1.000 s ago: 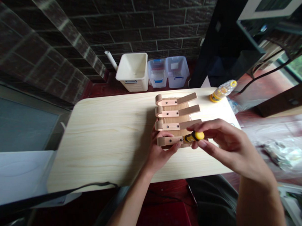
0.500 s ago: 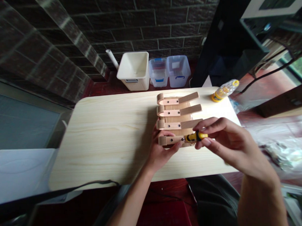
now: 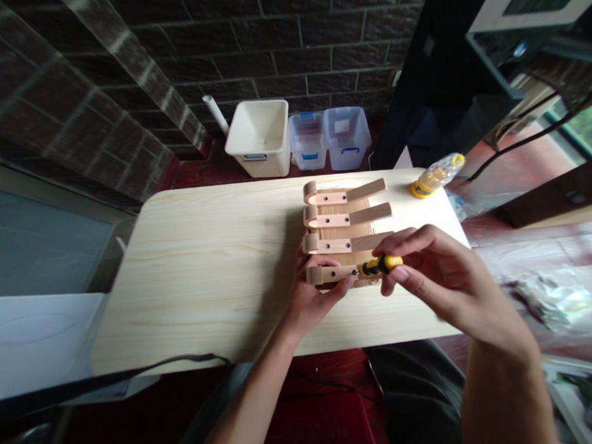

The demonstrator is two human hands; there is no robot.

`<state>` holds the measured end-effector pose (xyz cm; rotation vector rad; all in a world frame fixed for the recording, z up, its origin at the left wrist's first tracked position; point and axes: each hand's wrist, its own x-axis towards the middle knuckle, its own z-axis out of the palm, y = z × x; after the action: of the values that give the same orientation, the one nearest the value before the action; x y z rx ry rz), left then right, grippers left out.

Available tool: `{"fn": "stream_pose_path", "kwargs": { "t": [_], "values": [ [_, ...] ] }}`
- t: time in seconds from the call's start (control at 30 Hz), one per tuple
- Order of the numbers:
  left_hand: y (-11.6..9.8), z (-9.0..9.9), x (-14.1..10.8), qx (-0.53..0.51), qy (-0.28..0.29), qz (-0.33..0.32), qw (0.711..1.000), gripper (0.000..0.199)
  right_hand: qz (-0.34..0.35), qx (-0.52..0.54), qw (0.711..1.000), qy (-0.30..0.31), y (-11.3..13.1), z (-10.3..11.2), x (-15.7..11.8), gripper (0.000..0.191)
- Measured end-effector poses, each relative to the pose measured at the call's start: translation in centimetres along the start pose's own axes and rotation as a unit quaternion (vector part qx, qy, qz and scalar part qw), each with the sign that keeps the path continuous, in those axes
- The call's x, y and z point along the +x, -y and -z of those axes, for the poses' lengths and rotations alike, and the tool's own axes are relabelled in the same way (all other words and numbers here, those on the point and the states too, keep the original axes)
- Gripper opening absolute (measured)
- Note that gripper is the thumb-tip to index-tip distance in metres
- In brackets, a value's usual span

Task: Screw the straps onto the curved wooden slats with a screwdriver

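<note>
A wooden hook rack (image 3: 338, 233) lies on the table, its several curved hooks side by side, each with dark screws in its flat part. My left hand (image 3: 316, 296) is closed around the near end of the rack, thumb and fingers on either side of the nearest hook (image 3: 322, 274). Between the thumb and fingers of my right hand (image 3: 430, 268) is a short yellow and black screwdriver (image 3: 382, 265). It lies slightly tilted, its tip at the right screw (image 3: 355, 272) of the nearest hook.
The pale wooden table (image 3: 204, 272) reaches far to the left. At its back right corner stands a clear bottle-shaped case (image 3: 438, 174) with a yellow base. Behind the table are a cream bin (image 3: 260, 135) and two clear plastic boxes (image 3: 348, 138). A black strap (image 3: 184, 362) crosses the front left edge.
The whole view has shifted slightly. My right hand has turned the screwdriver a little, tilting its handle, while its tip stays at the same screw. My left hand keeps its hold.
</note>
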<state>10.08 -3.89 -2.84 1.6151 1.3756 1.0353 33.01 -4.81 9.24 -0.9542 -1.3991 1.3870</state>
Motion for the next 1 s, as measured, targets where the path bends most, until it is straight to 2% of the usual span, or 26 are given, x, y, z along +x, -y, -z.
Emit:
{"fn": "stream_pose_path", "kwargs": {
  "t": [0.27, 0.43, 0.67, 0.83, 1.0],
  "values": [
    [-0.1, 0.1, 0.0, 0.013, 0.005, -0.009, 1.0, 0.033, 0.003, -0.017, 1.0, 0.025, 0.7, -0.3, -0.2, 0.017],
    [-0.1, 0.1, 0.1, 0.01, 0.006, -0.011, 1.0, 0.033, 0.004, 0.006, 0.999, 0.044, 0.4, -0.1, -0.1, 0.023],
    [-0.1, 0.0, 0.1, 0.024, -0.008, -0.018, 1.0, 0.031, 0.008, 0.035, 0.999, 0.012, -0.3, -0.1, -0.1, 0.019],
    [0.0, -0.1, 0.2, 0.016, -0.002, -0.011, 1.0, 0.032, -0.004, -0.005, 1.0, 0.011, 0.7, -0.5, -0.2, 0.011],
    [-0.2, -0.1, 0.1, 0.028, -0.011, -0.016, 0.999, 0.032, 0.008, -0.048, 0.999, -0.015, 0.5, 0.2, -0.3, 0.015]
  ]
}}
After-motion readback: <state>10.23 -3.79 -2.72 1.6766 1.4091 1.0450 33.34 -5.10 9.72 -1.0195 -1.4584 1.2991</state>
